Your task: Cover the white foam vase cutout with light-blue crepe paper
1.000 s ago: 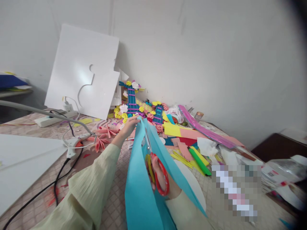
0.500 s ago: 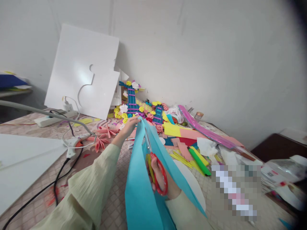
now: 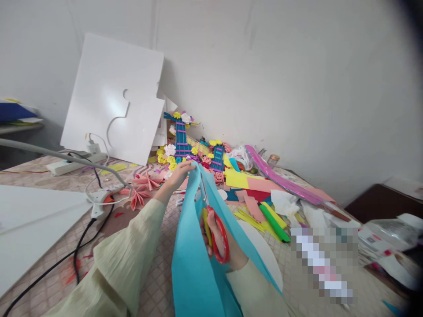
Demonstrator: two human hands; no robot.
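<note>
A large light-blue sheet of paper [image 3: 188, 264] hangs in front of me, slit lengthwise into two long flaps that still meet at the far end. My left hand [image 3: 180, 174] pinches that far end between thumb and fingers. Inside the slit, my right hand [image 3: 214, 233] grips a pair of scissors [image 3: 222, 246] with red and yellow handles. The scissor blades point away from me, close to the uncut end of the paper. A flap hides part of the right hand's fingers.
White board with a curved cut [image 3: 112, 97] leans on the wall. Paper-flower decorations [image 3: 181, 141] lie behind my hands. Power strips [image 3: 101, 202] and cables are at left. Coloured paper scraps [image 3: 238, 179], a green strip [image 3: 274, 222] and a pink plastic-wrapped length [image 3: 280, 176] lie right.
My right hand and the scissors have moved slightly forward along the slit, toward the far end of the paper. The left hand keeps its pinch at nearly the same spot.
</note>
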